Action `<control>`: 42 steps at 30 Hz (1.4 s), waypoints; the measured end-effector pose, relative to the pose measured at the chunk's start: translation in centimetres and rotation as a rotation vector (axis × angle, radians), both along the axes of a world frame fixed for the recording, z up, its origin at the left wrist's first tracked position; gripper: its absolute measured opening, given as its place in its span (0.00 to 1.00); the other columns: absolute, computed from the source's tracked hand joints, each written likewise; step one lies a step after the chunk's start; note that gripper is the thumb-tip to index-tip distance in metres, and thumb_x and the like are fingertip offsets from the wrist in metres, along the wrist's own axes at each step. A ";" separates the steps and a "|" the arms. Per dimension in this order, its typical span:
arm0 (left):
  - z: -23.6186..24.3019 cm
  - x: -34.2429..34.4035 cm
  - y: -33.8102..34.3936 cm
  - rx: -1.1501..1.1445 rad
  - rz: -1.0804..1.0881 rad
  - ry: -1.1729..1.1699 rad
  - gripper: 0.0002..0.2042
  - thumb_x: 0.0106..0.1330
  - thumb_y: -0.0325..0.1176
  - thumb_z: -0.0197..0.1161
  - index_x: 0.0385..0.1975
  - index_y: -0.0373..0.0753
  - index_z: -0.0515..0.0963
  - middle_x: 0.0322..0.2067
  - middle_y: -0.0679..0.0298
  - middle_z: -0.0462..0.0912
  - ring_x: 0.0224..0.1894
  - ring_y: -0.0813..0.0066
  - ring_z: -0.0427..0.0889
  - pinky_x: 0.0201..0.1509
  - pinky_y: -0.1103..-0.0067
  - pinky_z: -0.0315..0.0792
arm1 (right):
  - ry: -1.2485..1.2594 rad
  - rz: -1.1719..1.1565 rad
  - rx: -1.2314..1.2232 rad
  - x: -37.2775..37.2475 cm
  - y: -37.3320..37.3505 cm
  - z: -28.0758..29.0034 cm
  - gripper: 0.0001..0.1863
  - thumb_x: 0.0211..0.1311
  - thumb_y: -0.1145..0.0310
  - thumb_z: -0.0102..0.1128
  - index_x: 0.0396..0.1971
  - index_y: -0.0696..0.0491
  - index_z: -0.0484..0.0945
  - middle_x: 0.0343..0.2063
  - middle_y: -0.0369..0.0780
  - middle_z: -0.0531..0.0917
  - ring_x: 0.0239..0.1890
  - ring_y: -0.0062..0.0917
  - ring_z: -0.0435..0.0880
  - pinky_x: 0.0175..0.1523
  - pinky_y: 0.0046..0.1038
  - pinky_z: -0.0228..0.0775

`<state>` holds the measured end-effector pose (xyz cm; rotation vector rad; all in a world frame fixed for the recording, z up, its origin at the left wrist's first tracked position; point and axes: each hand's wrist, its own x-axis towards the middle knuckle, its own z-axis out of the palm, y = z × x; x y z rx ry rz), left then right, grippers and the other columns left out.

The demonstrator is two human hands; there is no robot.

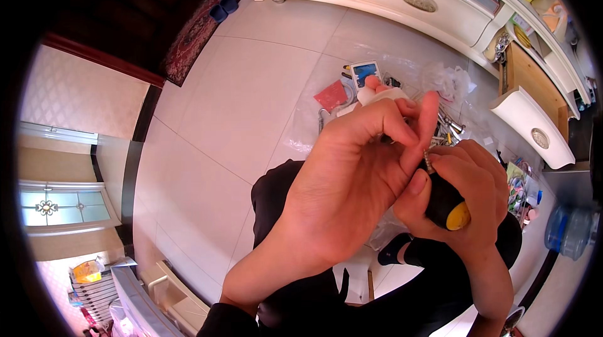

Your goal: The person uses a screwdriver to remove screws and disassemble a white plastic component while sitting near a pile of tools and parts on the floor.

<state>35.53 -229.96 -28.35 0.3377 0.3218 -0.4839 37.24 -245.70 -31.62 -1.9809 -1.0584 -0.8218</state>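
Note:
My left hand (352, 186) is raised palm up in the middle, its fingers curled over something whitish (392, 95) that is mostly hidden, one finger sticking up. Close against it, my right hand (471, 192) grips a black-and-yellow tool handle (446, 211). A small ridged metal piece (428, 160) shows between that handle and the left hand's fingers; I cannot tell which hand holds it. Below the hands on the floor, a clear plastic sheet (295, 139) carries a red piece (330, 94), a blue-and-white case (364, 72) and several metal parts (451, 125).
A cream cabinet (421, 20) runs across the back, with a pulled-out drawer (534, 126) at right. Blue water jugs (568, 230) sit at the right. Blue slippers (223, 9) lie by a rug (188, 48); a cream piece of furniture (169, 290) is at lower left. My dark-clad legs are below.

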 end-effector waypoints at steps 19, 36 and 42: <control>0.1 -0.2 0.9 0.132 -0.002 -0.102 0.04 0.55 0.25 0.53 0.30 0.40 0.70 0.34 0.70 0.75 0.34 0.86 0.73 0.38 0.86 0.63 | 0.056 0.040 0.044 -0.1 0.9 -0.1 0.17 0.36 0.78 0.64 0.31 0.58 0.72 0.22 0.42 0.79 0.19 0.32 0.77 0.27 0.27 0.71; -0.1 0.2 0.7 0.056 0.056 -0.015 0.03 0.54 0.22 0.53 0.25 0.39 0.69 0.31 0.70 0.73 0.37 0.85 0.73 0.43 0.87 0.65 | 0.092 -0.026 0.105 -0.4 1.6 -0.2 0.13 0.35 0.78 0.63 0.27 0.58 0.74 0.20 0.41 0.77 0.20 0.31 0.77 0.29 0.26 0.71; 0.1 0.2 0.7 0.066 0.060 -0.015 0.04 0.53 0.22 0.53 0.24 0.40 0.68 0.30 0.70 0.73 0.35 0.85 0.72 0.42 0.86 0.64 | 0.034 0.012 0.187 0.3 2.0 -0.1 0.11 0.36 0.76 0.65 0.23 0.58 0.74 0.14 0.40 0.74 0.14 0.27 0.74 0.21 0.21 0.67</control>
